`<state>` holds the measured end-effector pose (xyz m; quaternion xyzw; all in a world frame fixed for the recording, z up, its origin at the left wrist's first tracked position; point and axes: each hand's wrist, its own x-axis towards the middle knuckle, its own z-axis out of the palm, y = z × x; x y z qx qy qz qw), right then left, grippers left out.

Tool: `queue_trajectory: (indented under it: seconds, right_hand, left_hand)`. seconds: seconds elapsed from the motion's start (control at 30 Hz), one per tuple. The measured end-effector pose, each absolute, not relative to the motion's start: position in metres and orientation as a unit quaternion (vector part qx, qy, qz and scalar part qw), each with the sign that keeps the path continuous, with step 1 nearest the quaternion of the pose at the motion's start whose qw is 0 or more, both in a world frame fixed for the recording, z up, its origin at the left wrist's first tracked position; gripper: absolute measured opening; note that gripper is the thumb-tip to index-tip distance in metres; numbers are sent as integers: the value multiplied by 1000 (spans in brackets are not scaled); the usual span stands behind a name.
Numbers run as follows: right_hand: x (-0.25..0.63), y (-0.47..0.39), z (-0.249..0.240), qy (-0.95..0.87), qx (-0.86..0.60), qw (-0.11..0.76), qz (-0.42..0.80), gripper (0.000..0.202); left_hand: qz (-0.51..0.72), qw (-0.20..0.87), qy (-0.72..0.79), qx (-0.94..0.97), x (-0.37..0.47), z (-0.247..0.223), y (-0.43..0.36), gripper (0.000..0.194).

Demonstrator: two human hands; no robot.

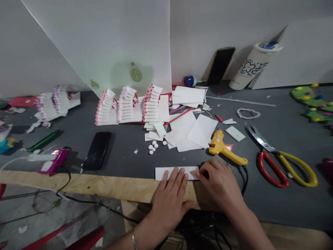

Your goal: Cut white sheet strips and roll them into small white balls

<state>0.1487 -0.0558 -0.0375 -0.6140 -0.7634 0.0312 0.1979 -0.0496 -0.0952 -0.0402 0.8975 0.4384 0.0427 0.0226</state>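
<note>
A narrow strip of white paper or card [160, 173] lies along the front edge of the table. My left hand [173, 194] is flat on it, with the fingers stretched out and pressing the strip down. At the strip's right end, my right hand [218, 182] is closed, thumb and fingertips pinched together close to the surface. Whatever is between those fingertips is too small or hidden to name. Just beyond my right hand lies a yellow glue gun [225, 150]. White sheets [201, 130] and several small white discs [153, 147] lie behind the strip.
Large scissors [273, 152] with red and yellow handles lie at right, below a lilac ring [248, 113]. White stepped paper pieces with red tips [152, 104] stand at the back. A phone [97, 151], a magenta plug adapter [56, 161] and a tumbler [253, 66] are around.
</note>
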Motion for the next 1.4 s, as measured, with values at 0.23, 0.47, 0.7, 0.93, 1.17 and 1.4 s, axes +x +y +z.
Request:
queue_trajectory:
  seconds: [0.23,0.47,0.7,0.93,1.17,1.4]
  right_hand:
    - [117,-94,-34,-846,-484,217,43,58]
    - [111,-107,-56,-863,-479,158,11,86]
    - [114,-107,-54,-868,-476,141,1,87]
    - [130,-114,-54,-842,-523,133,-7,80]
    - [152,-112,-51,-831,-535,149,-40,67]
    - [137,-84,-29,-841,-498,210,-9,37]
  left_hand:
    - [39,23,442,896,-47,-47,-98,64]
    - [29,20,432,901,-51,-46,-97,66]
    - [32,36,439,897,-72,-44,-103,71]
    - [35,-3,461,887,-98,-35,-107,75]
    - [35,-64,464,883,-122,-32,-102,57]
    - [83,-56,451,887,-124,-19,-76,24]
